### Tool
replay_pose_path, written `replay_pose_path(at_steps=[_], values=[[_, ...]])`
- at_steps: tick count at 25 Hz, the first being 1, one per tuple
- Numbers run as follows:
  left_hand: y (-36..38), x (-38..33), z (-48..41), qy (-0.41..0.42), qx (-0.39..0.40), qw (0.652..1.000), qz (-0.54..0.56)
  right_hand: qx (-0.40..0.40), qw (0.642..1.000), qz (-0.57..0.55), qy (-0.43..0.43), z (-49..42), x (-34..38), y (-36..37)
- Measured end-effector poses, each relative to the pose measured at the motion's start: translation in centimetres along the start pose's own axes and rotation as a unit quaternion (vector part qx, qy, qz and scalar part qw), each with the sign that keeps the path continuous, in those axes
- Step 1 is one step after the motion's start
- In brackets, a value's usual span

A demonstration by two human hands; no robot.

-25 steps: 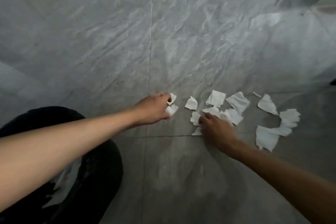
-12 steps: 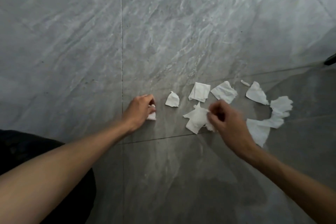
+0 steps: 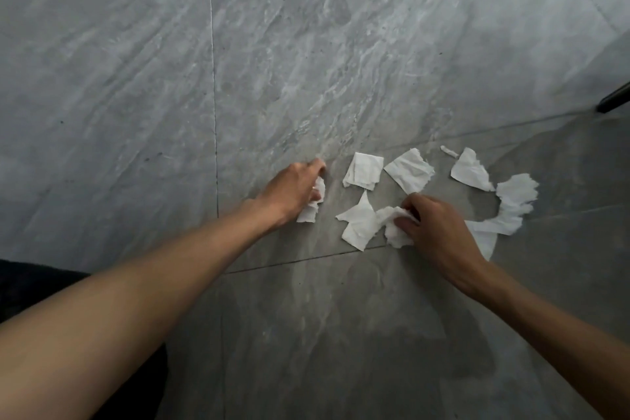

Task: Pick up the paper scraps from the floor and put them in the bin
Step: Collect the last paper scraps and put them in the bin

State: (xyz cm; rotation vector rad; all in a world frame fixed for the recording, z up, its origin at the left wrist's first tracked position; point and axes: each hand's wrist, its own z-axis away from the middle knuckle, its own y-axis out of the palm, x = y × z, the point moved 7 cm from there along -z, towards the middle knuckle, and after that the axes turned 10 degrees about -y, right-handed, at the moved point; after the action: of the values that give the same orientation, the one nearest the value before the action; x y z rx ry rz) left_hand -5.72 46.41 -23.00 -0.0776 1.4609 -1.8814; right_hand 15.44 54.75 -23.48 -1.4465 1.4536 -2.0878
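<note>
Several white torn paper scraps lie on the grey marble floor. My left hand [image 3: 293, 189] is closed around a small bunch of scraps [image 3: 312, 203] at the left end of the spread. My right hand [image 3: 433, 232] grips a crumpled wad of scraps [image 3: 392, 225], with a flat scrap [image 3: 358, 223] touching it on the left. Loose scraps lie beyond: a squarish one [image 3: 363, 170], another [image 3: 409, 170], one farther right [image 3: 470, 170] and a long ragged strip [image 3: 511, 204]. No bin is in view.
A tiny rolled scrap [image 3: 449, 151] lies at the far edge of the spread. A dark object [image 3: 613, 100] juts in at the right edge. Dark clothing [image 3: 30, 286] fills the lower left. Tile joints cross the floor.
The small scrap that lay between my hands is gone from the floor; my left hand has moved right and holds more paper. My right hand has bunched its scraps tighter.
</note>
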Motion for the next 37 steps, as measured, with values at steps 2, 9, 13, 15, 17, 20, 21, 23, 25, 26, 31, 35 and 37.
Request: replay_pose_path(at_steps=[2,9,13,15,17,20,21,23,25,26,31,35,37], values=[[0.4,0.8,-0.1,-0.018,-0.007,1.000,0.018,-0.029,0.999,-0.024,0.015,0.1,-0.3,-1.2],[0.5,1.1,2.0,-0.006,-0.088,0.996,0.021,-0.076,0.997,0.020,0.001,2.1,2.6,-4.2],[-1.3,0.7,2.7,-0.018,-0.085,0.993,0.082,-0.094,0.994,-0.049,0.003,2.7,4.5,-6.1],[-2.3,0.3,3.5,-0.025,-0.072,0.991,0.114,-0.095,0.989,-0.110,0.031,3.1,4.8,-7.0],[-3.6,-0.4,4.4,-0.029,-0.056,0.987,0.150,-0.088,0.984,-0.147,0.044,3.5,5.3,-7.7],[-6.9,-1.8,6.2,-0.009,-0.041,0.984,0.171,-0.085,0.976,-0.194,0.051,3.8,6.7,-8.3],[-8.6,-2.4,7.1,0.004,-0.042,0.985,0.167,-0.075,0.973,-0.213,0.053,3.9,7.4,-8.1],[-12.6,-3.6,9.4,0.031,-0.051,0.985,0.160,-0.040,0.969,-0.240,0.052,3.8,9.4,-7.4],[-17.0,-4.2,12.4,0.060,-0.076,0.984,0.151,0.001,0.969,-0.243,0.042,3.3,12.1,-6.3],[-19.1,-4.2,14.1,0.072,-0.090,0.982,0.147,0.017,0.969,-0.245,0.034,3.0,13.5,-6.0],[-25.4,1.5,24.2,0.036,-0.136,0.985,0.097,0.095,0.963,-0.243,-0.075,1.1,24.1,-6.2],[-24.6,11.2,30.8,-0.113,-0.139,0.982,0.052,0.161,0.939,-0.241,-0.184,0.3,34.5,-6.7],[-23.3,16.0,33.4,-0.182,-0.146,0.972,0.042,0.184,0.924,-0.248,-0.225,0.3,39.5,-6.3]])
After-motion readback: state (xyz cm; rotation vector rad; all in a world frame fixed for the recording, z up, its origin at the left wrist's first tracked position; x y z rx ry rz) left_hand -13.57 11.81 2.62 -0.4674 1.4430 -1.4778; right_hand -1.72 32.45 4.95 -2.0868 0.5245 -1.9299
